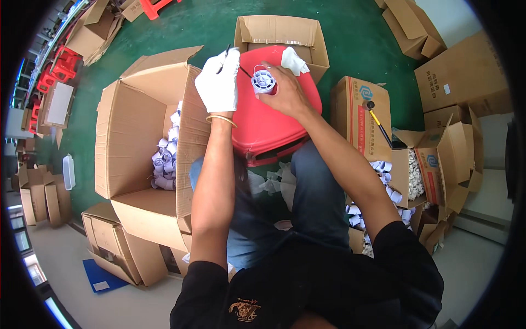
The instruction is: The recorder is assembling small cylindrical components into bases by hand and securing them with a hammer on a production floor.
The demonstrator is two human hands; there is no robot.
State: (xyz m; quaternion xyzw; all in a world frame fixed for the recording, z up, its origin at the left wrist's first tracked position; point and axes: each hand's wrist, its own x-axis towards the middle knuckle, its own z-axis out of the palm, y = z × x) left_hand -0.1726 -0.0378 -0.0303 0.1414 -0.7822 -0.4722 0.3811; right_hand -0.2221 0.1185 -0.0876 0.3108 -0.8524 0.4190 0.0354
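My left hand, in a white glove, is closed around a thin black tool whose end points at a white plastic part. That round part has a spoked, spool-like face turned upward, and a thin wire-like loop stands at its rim. My bare right hand grips the part from the right side, above the red plastic stool between my knees. A crumpled white cloth or glove lies on the stool's far right corner.
To the left, a large open carton holds many white parts. Another open carton stands behind the stool. At right, a mallet with a yellow and black handle rests on a carton; more white parts sit nearer me.
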